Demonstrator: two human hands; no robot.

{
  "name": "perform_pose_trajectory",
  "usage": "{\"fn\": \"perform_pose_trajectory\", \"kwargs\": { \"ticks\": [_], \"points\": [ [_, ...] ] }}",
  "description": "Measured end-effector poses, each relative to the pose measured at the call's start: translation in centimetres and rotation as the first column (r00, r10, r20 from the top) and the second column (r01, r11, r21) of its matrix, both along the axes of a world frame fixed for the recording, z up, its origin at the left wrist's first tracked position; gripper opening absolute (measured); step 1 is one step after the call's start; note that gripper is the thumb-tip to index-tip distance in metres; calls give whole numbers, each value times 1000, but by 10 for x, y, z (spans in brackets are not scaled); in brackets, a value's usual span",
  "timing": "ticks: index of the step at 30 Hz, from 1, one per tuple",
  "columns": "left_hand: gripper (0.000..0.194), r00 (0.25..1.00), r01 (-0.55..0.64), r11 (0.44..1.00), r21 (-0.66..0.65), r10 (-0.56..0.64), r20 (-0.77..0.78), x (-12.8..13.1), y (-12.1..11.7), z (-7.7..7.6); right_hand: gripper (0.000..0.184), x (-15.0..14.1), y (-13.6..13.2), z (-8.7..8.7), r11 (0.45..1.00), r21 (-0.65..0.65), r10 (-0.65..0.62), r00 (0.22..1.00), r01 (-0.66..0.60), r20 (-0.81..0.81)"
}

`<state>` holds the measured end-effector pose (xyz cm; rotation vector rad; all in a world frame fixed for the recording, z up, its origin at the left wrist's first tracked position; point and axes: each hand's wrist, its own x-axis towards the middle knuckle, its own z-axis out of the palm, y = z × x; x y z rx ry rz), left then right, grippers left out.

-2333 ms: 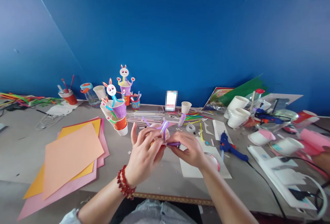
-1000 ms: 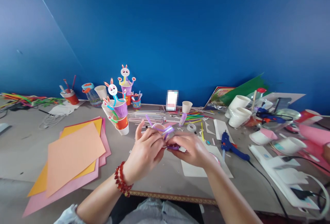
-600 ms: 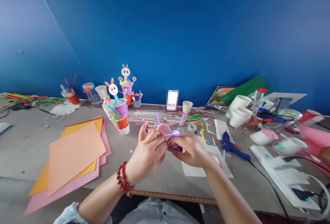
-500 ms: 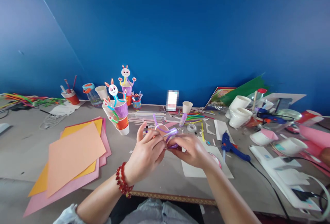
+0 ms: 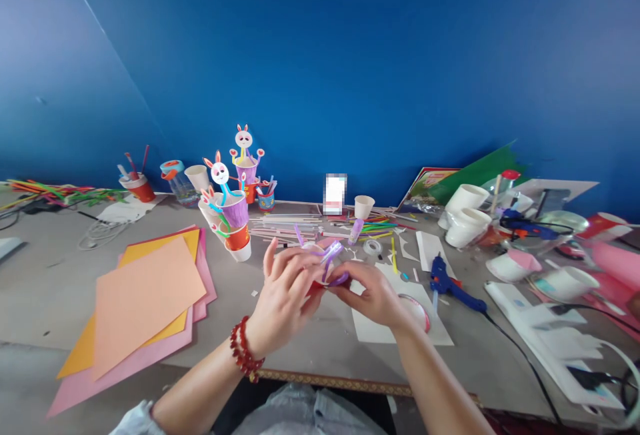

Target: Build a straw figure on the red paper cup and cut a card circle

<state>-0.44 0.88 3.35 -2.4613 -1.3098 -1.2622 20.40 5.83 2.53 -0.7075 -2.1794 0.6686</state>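
Both hands meet above the grey table [image 5: 310,348] just in front of me. My left hand [image 5: 283,295], with a red bead bracelet on the wrist, curls its fingers round a small paper cup [image 5: 316,286] that is mostly hidden. My right hand [image 5: 371,295] pinches a purple pipe cleaner [image 5: 331,258] that is looped around the cup. The pipe cleaner's ends stick up behind my fingers. Both hands are closed on this piece.
Coloured paper sheets [image 5: 143,301] lie at the left. Decorated bunny cups [image 5: 231,211] stand behind them. A blue glue gun [image 5: 447,285] with its black cord, a tape roll [image 5: 417,308] and white paper lie at the right. White cups [image 5: 463,215] and clutter fill the far right.
The purple pipe cleaner has been bent and wound closer round the cup. My hands stayed together in nearly the same spot and turned the piece slightly.
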Motion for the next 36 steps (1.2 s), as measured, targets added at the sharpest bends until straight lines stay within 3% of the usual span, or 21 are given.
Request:
{"fn": "perform_pose_trajectory", "kwargs": {
  "ticks": [2, 4, 7, 9, 12, 14, 18, 21, 30, 33, 36],
  "points": [
    [45, 986, -30, 998, 61, 19, 166, -3, -1, -10, 6, 3, -1, -3, 999, -48, 16, 997, -20, -79],
    [56, 915, -13, 1000, 2, 11, 403, -4, -1, -23, 9, 5, -1, -8, 994, -100, 38, 988, -53, -151],
    [66, 758, 245, 943, -226, -41, 651, -4, 0, -44, 14, 5, 0, -18, 970, -214, 52, 962, -113, -269],
    [67, 695, 311, 901, -303, 2, 719, -4, 0, -55, 16, 3, 1, -26, 949, -281, 37, 933, -145, -358],
    [72, 635, 193, 948, -255, 77, 768, -6, -1, -64, 14, 0, 0, -37, 913, -355, 7, 880, -198, -474],
    [77, 612, 243, 940, -240, 44, 790, -8, -2, -66, 14, -2, -1, -42, 883, -400, -9, 841, -247, -541],
    [77, 614, 513, 778, -362, -37, 789, -4, -5, -71, 13, -6, -4, -50, 834, -453, -32, 793, -314, -609],
    [69, 592, 513, 754, -409, 33, 805, 2, -6, -77, 16, -9, -6, -56, 818, -479, -63, 777, -319, -626],
    [65, 399, 537, 745, -396, 189, 897, 4, -8, -83, 44, -16, -16, -66, 793, -568, -163, 823, -220, -545],
    [58, 385, 510, 764, -396, 209, 899, -4, -4, -87, 55, -15, -12, -78, 789, -596, -206, 852, -147, -482],
    [47, 423, 435, 764, -476, 293, 857, -21, 6, -93, 47, -11, -9, -93, 797, -601, -308, 893, 54, -328]
  ]
}}
